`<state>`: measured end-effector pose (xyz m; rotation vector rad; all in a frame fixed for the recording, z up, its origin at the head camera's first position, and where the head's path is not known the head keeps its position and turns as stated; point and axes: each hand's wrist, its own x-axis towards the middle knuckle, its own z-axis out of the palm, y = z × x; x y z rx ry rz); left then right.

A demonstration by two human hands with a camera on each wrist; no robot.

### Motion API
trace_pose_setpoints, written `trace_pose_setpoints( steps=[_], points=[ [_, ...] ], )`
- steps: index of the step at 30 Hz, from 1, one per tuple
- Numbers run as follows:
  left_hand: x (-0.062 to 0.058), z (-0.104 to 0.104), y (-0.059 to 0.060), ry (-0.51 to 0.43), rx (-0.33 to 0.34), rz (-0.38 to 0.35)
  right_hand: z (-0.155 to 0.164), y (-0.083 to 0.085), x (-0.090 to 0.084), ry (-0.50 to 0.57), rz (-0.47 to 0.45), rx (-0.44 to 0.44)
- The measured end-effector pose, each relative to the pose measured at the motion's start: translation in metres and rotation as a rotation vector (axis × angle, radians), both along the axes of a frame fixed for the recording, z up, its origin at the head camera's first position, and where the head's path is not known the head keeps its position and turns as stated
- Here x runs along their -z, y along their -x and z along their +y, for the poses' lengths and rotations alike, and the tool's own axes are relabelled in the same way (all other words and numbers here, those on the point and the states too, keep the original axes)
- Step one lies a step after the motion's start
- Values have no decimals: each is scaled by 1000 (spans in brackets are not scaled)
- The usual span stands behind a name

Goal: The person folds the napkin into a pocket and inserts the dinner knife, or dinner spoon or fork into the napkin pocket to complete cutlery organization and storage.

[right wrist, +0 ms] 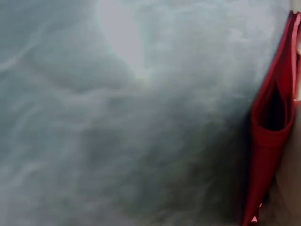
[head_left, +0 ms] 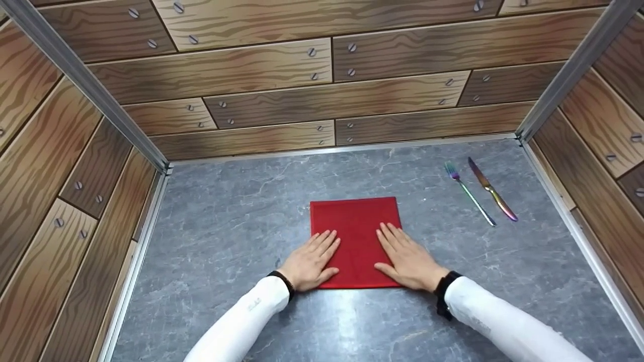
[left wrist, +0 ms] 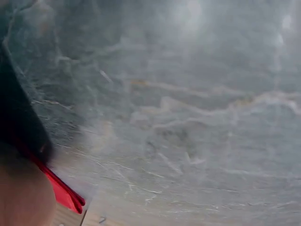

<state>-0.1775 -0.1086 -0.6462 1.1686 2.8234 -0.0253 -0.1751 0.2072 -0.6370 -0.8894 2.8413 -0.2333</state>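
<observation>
A folded red napkin (head_left: 355, 236) lies flat near the middle of the grey, marble-veined counter (head_left: 231, 216), its edges roughly square to the back wall. The left hand (head_left: 311, 261) rests palm-down on the napkin's near left part, fingers straight and close together, thumb angled out toward the cloth's near edge. The right hand (head_left: 406, 257) lies the same way on the near right part, fingers straight and slightly fanned. A strip of bare red cloth shows between the two hands, and the far half of the napkin is uncovered.

Open counter surrounds the napkin on every side, wider to the left and toward the person. To the right and farther back, well apart from the cloth, a fork (head_left: 469, 192) and a knife (head_left: 492, 190) lie side by side, both slim, shiny and iridescent, slanting away to the left. Wood-grain panel walls (head_left: 282, 75) with screw heads and metal corner strips close in the counter on the left, back and right.

In the left wrist view the layered red edge of the napkin (left wrist: 63, 190) shows stacked folds against the stone. The right wrist view, blurred, shows the folded edge (right wrist: 270, 141) gaping slightly open.
</observation>
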Motion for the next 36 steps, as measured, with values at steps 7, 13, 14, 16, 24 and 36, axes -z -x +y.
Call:
trace_pose_setpoints(
  steps=[7, 13, 14, 16, 24, 36],
  points=[
    [5, -4, 1, 2, 20, 17, 5, -3, 9, 21, 25, 5],
    [8, -6, 1, -2, 26, -4, 6, -4, 11, 41, 10, 9],
    [8, -7, 1, -5, 25, -8, 6, -4, 11, 45, 9, 9],
    [9, -7, 2, -6, 22, -18, 6, -4, 11, 49, 14, 9],
    [5, -7, 1, -23, 5, -80, 7, -6, 11, 94, -14, 22],
    [-4, -3, 3, -48, -11, -104, 8, -4, 11, 84, -20, 26]
  ],
)
